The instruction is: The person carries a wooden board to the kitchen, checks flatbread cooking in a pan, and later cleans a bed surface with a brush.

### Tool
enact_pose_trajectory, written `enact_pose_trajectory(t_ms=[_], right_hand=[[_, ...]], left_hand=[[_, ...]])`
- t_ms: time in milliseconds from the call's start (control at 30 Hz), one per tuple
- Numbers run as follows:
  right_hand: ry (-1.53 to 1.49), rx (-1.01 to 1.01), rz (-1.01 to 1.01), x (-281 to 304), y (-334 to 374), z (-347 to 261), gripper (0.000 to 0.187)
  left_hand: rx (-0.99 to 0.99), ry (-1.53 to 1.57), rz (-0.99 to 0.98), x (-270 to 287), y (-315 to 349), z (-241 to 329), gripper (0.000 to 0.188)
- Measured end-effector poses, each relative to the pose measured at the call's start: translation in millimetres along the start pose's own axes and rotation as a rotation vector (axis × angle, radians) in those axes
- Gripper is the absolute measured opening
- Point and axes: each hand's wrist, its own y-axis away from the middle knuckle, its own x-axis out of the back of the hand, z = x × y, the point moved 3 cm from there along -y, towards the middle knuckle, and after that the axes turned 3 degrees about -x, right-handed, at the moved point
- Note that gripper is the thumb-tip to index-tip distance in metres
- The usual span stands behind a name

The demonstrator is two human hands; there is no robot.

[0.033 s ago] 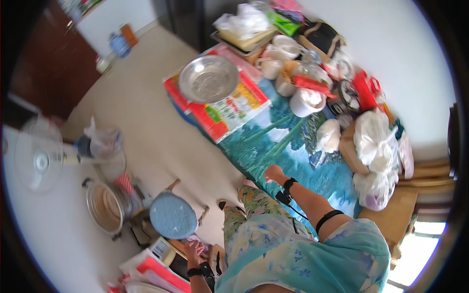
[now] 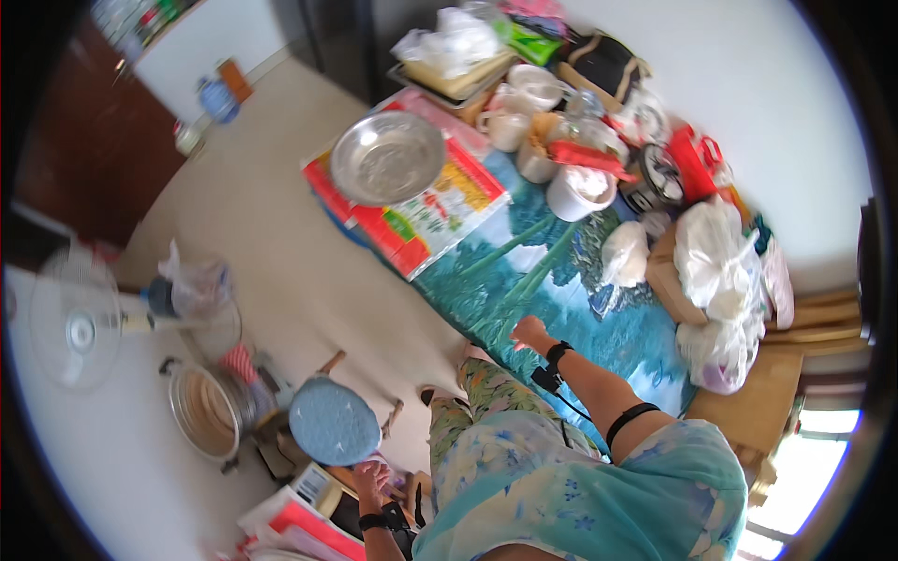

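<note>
Your left hand (image 2: 372, 475), lower centre, near the stool (image 2: 334, 421); your right hand (image 2: 530, 333), centre, by the tabletop (image 2: 622, 344); both grips unclear.

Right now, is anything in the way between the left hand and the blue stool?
No, nothing visible stands between the left hand and the stool. The hand is right by the stool's lower-right edge in the picture; I can't tell whether they touch.
</note>
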Motion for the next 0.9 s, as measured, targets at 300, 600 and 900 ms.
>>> enact_pose_trajectory(t_ms=[300,600,900], right_hand=[[-1.271,-0.714,0.114,-24.2,71.2,120.0,0.019],[-1.756,-0.885,0.166,-59.9,118.8,122.1,0.014],[-2.168,-1.272,0.331,-57.4,193.7,52.0,0.015]], left_hand=[[-0.227,-0.307,-0.171,-127.8,-56.1,163.4,0.013],[-0.554,-0.557,-0.565,-423.2,-95.4,310.0,0.028],[-0.738,-0.597,-0.934,-707.3,-104.6,372.9,0.073]])
